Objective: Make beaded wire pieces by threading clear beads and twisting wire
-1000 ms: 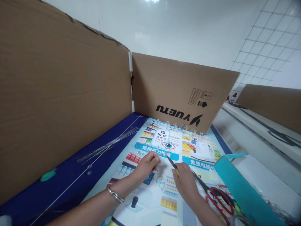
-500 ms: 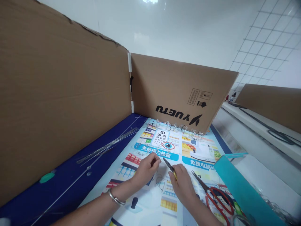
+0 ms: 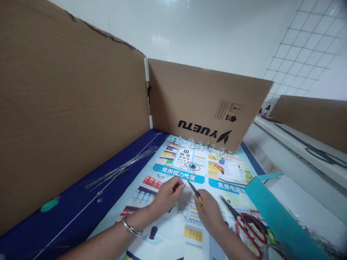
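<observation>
One pointed tool (image 3: 196, 192) is being gripped by the right hand (image 3: 210, 210), left of the red-handled scissors (image 3: 238, 215); the left hand (image 3: 170, 190), farther left, is curling narrowly, its content unclear.

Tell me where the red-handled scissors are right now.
In the head view, the red-handled scissors lie at the lower right on the printed sheet, between the right hand and the teal panel.

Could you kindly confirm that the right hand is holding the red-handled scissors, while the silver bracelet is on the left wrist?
Not quite: in the head view, the right hand holds a dark pointed tool; the red-handled scissors lie to the hand's right. The silver bracelet is indeed on the left wrist.
</observation>
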Demonstrator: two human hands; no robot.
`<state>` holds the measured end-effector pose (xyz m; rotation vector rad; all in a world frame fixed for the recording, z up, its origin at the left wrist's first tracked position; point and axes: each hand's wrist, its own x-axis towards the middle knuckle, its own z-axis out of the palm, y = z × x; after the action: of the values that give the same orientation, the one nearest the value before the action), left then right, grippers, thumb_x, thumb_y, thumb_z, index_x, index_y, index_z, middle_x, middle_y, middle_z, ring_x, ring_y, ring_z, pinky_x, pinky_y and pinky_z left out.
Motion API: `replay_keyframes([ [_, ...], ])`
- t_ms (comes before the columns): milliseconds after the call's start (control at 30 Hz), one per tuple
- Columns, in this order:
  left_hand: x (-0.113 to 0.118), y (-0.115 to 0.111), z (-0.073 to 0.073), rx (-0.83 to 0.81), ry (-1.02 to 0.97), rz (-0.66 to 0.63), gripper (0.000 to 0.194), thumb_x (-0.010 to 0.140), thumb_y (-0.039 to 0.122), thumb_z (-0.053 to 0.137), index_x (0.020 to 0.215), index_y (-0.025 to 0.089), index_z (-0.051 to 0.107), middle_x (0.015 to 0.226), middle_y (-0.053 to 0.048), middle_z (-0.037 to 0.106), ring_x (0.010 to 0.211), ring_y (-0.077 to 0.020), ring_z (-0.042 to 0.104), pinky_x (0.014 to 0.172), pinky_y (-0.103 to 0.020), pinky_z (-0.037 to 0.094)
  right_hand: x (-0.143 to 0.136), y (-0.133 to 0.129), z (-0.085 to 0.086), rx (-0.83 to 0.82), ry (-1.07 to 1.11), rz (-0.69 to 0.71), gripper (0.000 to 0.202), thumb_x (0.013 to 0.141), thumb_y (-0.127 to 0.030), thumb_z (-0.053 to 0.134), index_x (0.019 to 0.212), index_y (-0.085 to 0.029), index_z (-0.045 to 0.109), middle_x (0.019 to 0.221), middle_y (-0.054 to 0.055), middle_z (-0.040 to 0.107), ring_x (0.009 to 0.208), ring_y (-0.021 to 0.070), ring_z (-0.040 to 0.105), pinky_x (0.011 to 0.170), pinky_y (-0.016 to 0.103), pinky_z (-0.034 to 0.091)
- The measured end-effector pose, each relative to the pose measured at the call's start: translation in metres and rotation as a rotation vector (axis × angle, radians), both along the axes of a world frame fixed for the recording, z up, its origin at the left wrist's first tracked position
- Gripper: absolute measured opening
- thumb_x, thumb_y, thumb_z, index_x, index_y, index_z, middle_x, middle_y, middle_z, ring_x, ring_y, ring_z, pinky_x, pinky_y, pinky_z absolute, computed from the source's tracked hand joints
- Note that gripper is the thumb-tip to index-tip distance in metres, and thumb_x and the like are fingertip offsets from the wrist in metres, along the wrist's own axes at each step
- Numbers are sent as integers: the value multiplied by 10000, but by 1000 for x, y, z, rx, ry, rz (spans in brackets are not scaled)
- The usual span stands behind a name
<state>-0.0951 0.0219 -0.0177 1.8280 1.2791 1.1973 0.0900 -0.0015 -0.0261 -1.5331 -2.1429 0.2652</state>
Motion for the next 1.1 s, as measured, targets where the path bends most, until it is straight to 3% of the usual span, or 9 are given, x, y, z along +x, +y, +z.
replay_keyframes([
  [367,-23,22,12,27,-25,185,150,802,298,439,785,190,541,713,10,570,654,-125,508,611,-217,389,17,15,-5,64,47,-152,273,891,-379,296,826,-196,489,756,32,559,668,163,518,564,241,353],
  [567,-27,35,15,103,123,170,147,806,247,423,810,190,559,755,-3,585,692,-132,520,657,-232,398,16,14,-3,36,68,-169,263,892,-390,301,816,-201,468,747,20,545,651,155,501,551,236,331],
  [833,-4,47,24,157,556,-94,155,767,196,475,778,201,630,796,-43,635,821,-192,539,781,-282,381,17,16,-5,51,166,-201,268,887,-401,310,798,-204,469,691,1,526,607,145,486,540,232,331],
  [1100,-2,99,26,66,684,75,161,768,189,458,752,197,618,790,-63,645,779,-206,564,709,-288,366,19,16,-4,35,206,-212,262,886,-411,312,785,-212,449,683,-4,515,601,148,474,542,237,325],
])
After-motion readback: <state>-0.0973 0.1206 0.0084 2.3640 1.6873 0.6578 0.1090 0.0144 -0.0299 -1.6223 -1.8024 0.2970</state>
